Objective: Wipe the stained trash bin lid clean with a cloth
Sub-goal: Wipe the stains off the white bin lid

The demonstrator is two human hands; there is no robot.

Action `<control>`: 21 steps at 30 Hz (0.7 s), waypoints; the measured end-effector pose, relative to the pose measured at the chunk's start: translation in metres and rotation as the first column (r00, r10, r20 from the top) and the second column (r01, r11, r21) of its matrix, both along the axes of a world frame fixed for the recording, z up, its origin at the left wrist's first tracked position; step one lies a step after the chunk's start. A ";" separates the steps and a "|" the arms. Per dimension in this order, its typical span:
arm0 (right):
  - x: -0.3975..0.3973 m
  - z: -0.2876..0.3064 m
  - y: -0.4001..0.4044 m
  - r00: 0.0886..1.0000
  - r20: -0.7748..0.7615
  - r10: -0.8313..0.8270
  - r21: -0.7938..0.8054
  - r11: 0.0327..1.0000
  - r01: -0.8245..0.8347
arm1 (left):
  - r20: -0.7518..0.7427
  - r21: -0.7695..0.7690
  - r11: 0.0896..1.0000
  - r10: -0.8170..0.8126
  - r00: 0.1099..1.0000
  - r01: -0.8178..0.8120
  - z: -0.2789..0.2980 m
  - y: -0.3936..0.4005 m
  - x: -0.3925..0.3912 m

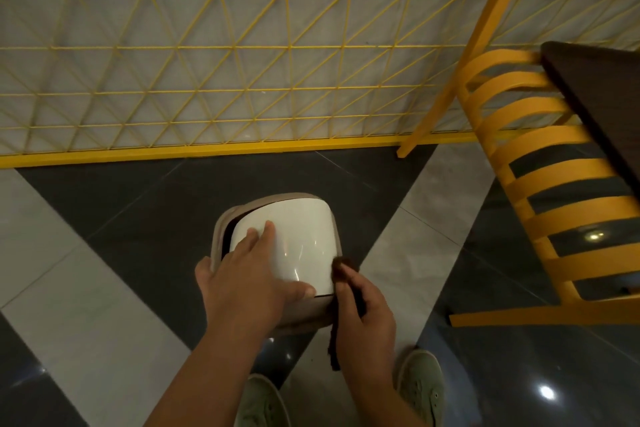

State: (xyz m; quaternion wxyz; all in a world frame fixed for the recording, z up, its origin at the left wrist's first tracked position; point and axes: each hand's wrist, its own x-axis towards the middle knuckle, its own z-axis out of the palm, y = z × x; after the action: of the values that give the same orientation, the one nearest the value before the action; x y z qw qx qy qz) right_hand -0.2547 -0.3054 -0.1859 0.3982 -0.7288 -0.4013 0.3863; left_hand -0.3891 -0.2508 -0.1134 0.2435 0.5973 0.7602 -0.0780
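Observation:
A small trash bin stands on the floor in front of me, with a glossy white swing lid [301, 239] set in a beige rim [221, 229]. My left hand [247, 277] lies flat on the lid's left and near side, fingers spread, thumb near the front edge. My right hand [363, 315] is at the bin's right front corner, closed around a dark brown cloth [341, 274]. The cloth's upper end touches the lid's right edge and its lower end hangs below my hand. No stain shows on the visible part of the lid.
A yellow slatted chair [554, 184] stands close on the right, tucked under a dark table [595, 97]. A yellow wire-grid partition [207, 80] with a yellow base rail runs behind the bin. My two green shoes [420, 385] stand on the glossy grey and white tiled floor.

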 end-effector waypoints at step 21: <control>0.007 0.031 0.051 0.838 0.425 0.343 0.122 0.895 -0.428 | 0.024 0.015 1.000 0.001 1.000 -0.002 0.000 -0.005 0.001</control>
State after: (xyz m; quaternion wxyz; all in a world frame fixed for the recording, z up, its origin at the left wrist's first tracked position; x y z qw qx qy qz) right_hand -0.2478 -0.2548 -0.1545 0.2984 -0.6480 -0.6507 0.2599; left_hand -0.3880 -0.2554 -0.1129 0.2480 0.5994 0.7583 -0.0650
